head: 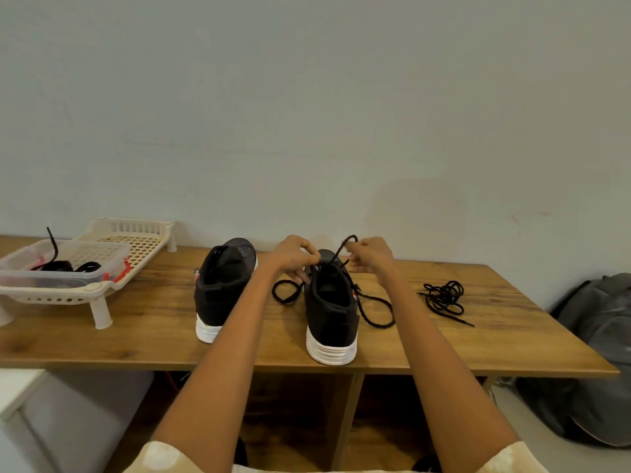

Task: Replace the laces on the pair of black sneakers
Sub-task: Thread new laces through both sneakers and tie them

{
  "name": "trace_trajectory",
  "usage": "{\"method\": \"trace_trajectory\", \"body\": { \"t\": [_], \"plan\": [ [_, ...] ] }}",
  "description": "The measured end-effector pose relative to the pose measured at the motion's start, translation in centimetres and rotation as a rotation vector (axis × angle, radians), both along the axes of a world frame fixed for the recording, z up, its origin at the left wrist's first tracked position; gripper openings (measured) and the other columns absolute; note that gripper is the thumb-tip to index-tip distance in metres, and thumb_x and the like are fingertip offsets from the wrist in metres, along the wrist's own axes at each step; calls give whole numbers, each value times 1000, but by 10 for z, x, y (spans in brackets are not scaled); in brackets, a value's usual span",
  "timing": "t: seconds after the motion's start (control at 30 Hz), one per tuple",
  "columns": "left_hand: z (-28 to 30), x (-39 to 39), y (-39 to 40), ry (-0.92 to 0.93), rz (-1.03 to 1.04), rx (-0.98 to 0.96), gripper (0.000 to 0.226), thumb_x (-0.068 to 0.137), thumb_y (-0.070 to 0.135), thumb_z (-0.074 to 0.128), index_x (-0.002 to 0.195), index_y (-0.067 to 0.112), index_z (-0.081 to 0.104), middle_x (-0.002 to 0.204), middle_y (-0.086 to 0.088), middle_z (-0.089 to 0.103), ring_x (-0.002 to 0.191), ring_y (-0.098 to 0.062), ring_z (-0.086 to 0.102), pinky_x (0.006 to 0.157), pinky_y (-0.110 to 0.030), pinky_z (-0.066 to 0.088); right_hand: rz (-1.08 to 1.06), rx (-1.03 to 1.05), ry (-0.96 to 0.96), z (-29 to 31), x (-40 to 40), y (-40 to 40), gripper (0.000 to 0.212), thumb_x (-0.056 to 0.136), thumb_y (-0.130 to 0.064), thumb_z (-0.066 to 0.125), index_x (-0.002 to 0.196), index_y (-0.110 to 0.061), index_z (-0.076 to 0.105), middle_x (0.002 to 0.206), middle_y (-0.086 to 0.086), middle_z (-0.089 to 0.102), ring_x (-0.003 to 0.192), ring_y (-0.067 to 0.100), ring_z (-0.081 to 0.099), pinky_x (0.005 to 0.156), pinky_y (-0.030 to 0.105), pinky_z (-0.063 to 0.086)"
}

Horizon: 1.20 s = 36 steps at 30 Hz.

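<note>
Soft, even indoor light, slightly dim.
Faint shadow on wall (409, 206) behind hands; no glare; wide-angle bowing at table (512, 336) edges; mild overall softness.

Two black sneakers stand heels toward camera on wooden desk (444, 353). Left sneaker (222, 285) unlaced. Both hands over right sneaker (330, 302): left hand (293, 256) fingers curled at its tongue, right hand (370, 256) pinches black lace (377, 317) threaded in shoe, ends looping on desk both sides. Loose lace bundle (445, 298) to right. Clear tub (68, 268) sits in cream rack (136, 240) far left. Grey backpack (601, 353) on floor right.
</note>
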<state>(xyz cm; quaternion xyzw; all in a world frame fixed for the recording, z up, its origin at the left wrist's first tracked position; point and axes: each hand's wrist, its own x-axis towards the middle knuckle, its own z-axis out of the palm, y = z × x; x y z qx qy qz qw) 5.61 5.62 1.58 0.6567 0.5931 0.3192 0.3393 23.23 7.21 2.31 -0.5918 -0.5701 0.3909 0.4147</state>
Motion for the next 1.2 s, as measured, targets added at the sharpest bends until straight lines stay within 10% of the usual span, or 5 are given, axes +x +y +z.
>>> {"method": "trace_trajectory", "body": {
  "t": [0.37,0.57,0.77,0.97,1.2],
  "plan": [
    [1,-1,0,233,76,74,22,85,35,65,75,17,63,59,2,50,48,-13,38,47,-22,31,358,270,-1079,5,-24,-1,36,84,-27,70,119,-22,66,114,3,62,100,21,59,79,33,50],
    [0,0,3,215,82,67,31,83,29,63,60,12,51,58,-3,43,46,-16,31,53,-28,30,134,345,-895,3,-27,-4,18,83,-27,69,94,-15,75,94,3,72,85,20,65,67,28,47],
    [0,-2,2,181,59,54,31,86,25,62,59,14,50,59,0,48,48,-15,37,54,-25,33,-296,388,-74,18,10,0,21,94,-28,57,104,-11,65,102,1,66,98,21,61,74,29,42],
    [1,0,2,171,55,53,32,84,23,62,58,14,46,56,0,41,47,-15,34,52,-26,30,38,366,-606,2,5,3,41,89,-29,64,127,-17,56,131,6,47,113,22,54,86,31,41],
    [0,2,4,192,64,70,30,84,26,63,60,11,51,59,-4,46,47,-16,37,52,-26,31,207,240,-1044,7,-30,-9,29,87,-35,64,105,-14,71,100,6,70,90,22,62,67,29,44]
  ]
}}
